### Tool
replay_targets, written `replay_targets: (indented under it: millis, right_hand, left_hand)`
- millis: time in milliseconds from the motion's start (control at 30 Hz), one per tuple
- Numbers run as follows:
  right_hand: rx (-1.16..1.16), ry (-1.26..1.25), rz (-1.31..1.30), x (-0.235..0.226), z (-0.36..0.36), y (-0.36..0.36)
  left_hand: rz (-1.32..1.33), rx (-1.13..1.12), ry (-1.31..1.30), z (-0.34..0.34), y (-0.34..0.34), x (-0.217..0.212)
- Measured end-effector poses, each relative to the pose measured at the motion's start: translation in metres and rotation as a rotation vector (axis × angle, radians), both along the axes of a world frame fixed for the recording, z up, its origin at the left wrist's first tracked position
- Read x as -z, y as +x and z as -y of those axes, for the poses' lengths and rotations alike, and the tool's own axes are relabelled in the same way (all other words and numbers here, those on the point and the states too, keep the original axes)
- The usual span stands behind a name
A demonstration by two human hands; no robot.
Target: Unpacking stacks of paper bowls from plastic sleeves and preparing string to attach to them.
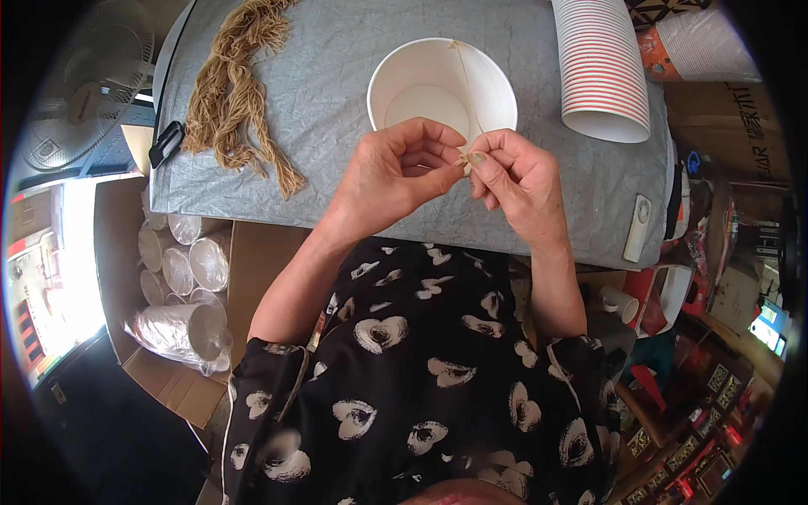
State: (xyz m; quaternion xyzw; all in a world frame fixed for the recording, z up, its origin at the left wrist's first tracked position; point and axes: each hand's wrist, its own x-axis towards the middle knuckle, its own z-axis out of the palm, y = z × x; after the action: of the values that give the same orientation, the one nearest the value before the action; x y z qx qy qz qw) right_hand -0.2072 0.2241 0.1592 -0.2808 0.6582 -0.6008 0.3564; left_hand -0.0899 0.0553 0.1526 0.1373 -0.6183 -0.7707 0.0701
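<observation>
**Inspector:** Nearest the head camera is the person's lap, a black garment with a pale heart-shaped print (421,370). Both bare forearms rise from it toward the desk (337,84), which is covered in grey crinkled sheet.

**Clerk:** And the hands?

**Inspector:** Left hand (396,172) and right hand (515,181) meet at the near edge of the desk, fingertips touching. Both are pinched shut on a thin tan string (465,93). Thumb and forefinger of each close on its near end, where a small knot or frayed tip shows; which of the two I cannot tell.

**Clerk:** How does the string lie from them?

**Inspector:** Its long axis runs away from the person, from the pinch up across the mouth of a white paper cup (442,88) to the far rim. The cup stands upright on the desk just beyond the fingers, open side up. The right hand sits nearer the string's line; the left comes in from the side, wrist bent, fingers curled.

**Clerk:** Anything else in this view?

**Inspector:** A bundle of tan cord (240,93) lies at far left on the desk, well apart from the hands. A stack of red-striped cups (602,67) lies at far right. Sleeves of wrapped cups (189,295) sit in a carton below the desk, to the left
</observation>
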Motion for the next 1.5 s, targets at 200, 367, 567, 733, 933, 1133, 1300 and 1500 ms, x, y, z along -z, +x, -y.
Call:
replay_targets:
  millis: [200,367,567,733,933,1133,1300,1500]
  right_hand:
    - [-0.009,-0.011,-0.022,0.002,0.000,0.002]
    - [-0.008,-0.017,-0.027,0.001,-0.001,0.002]
    - [0.008,-0.017,-0.050,0.000,-0.001,0.003]
    - [0.052,-0.042,-0.077,0.003,-0.001,0.006]
    - [0.100,-0.060,-0.126,-0.002,0.002,0.010]
    - [0.070,-0.103,-0.254,-0.013,-0.001,0.010]
    - [-0.066,0.081,-0.471,-0.024,-0.017,-0.002]
    - [0.020,-0.063,-0.417,-0.026,-0.021,-0.003]
  left_hand:
    - [0.024,0.021,-0.061,-0.001,0.002,0.004]
    - [0.037,0.019,-0.040,-0.001,0.001,0.003]
    - [0.034,0.010,-0.066,-0.002,0.000,0.003]
    - [0.046,0.026,-0.051,-0.001,0.001,0.003]
    - [0.010,0.024,-0.058,0.000,0.001,0.003]
    - [-0.064,-0.020,-0.135,-0.007,-0.002,-0.003]
    - [-0.112,-0.096,-0.281,-0.007,0.006,0.005]
    - [-0.193,-0.072,-0.742,-0.011,0.004,-0.001]
